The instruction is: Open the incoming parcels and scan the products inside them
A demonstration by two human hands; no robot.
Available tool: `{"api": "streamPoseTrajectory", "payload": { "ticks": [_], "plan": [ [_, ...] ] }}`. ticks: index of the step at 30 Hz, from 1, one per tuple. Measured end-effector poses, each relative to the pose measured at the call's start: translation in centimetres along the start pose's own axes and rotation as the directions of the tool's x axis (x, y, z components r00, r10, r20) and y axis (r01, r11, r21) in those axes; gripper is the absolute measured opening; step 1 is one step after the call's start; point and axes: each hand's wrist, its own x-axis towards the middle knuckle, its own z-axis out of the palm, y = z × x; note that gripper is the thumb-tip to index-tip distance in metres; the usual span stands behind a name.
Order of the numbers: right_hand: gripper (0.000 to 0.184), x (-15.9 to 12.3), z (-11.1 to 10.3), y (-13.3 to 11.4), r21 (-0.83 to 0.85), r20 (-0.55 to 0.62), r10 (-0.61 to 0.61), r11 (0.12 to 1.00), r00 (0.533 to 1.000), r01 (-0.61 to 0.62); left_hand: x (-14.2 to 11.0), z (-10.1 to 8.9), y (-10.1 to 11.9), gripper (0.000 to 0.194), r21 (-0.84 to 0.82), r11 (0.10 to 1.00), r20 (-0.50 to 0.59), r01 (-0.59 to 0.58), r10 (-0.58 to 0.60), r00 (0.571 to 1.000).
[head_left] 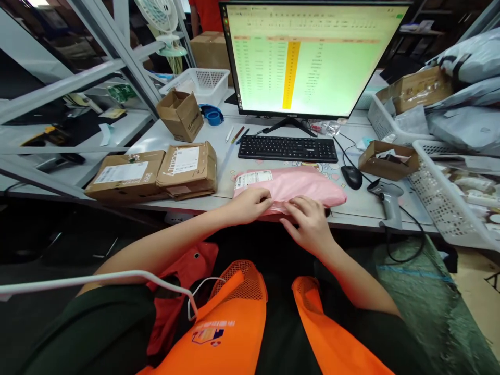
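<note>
A pink plastic mailer bag [297, 185] with a white label [252, 179] lies at the near edge of the desk [156, 138], in front of the keyboard. My left hand [250, 204] grips its near edge below the label, fingers curled on the plastic. My right hand [308, 221] rests on the near edge a little to the right, fingers bent and pinching the same bag. Both forearms reach up from my lap, where an orange vest shows.
A black keyboard [288, 148], monitor [312, 57] and mouse [352, 177] stand behind the bag. A grey barcode scanner [388, 200] lies right. Two labelled cardboard parcels [156, 174] sit left, an open box [180, 114] behind. White baskets [449, 208] and grey mailers fill the right.
</note>
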Motion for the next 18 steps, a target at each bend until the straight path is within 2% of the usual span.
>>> {"api": "streamPoseTrajectory", "payload": {
  "ticks": [2,5,8,10,13,15,18],
  "plan": [
    [0.009,0.4,1.6,-0.4,-0.066,0.038,-0.033,0.997,0.999,0.035,-0.3,1.3,-0.3,0.026,0.026,1.000,-0.057,0.004,-0.003,0.998],
    [0.012,-0.3,3.4,0.5,-0.092,0.011,-0.076,0.993,0.997,0.077,-0.9,2.3,-1.1,0.026,0.252,0.966,-0.149,-0.054,0.093,0.984],
    [0.011,-1.4,3.8,1.2,-0.047,0.019,-0.137,0.989,0.990,0.138,-1.2,1.9,-2.4,0.029,0.552,0.827,-0.180,-0.107,0.243,0.953],
    [0.011,-1.9,3.7,1.2,-0.008,0.018,-0.191,0.982,0.981,0.191,-1.1,1.0,-3.1,0.029,0.671,0.737,-0.194,-0.078,0.276,0.941],
    [0.008,-2.2,3.5,1.1,0.032,-0.010,-0.264,0.964,0.964,0.264,-1.2,0.0,-3.2,0.028,0.739,0.674,-0.238,0.013,0.243,0.940],
    [0.009,-2.0,3.5,1.3,0.024,-0.025,-0.262,0.965,0.965,0.262,-1.5,0.1,-2.2,0.024,0.742,0.670,-0.251,0.020,0.250,0.935],
    [0.016,-1.0,3.3,1.9,0.003,-0.021,-0.197,0.980,0.980,0.197,-2.2,0.5,0.1,0.019,0.684,0.714,-0.139,-0.152,0.331,0.933]
  ]
}}
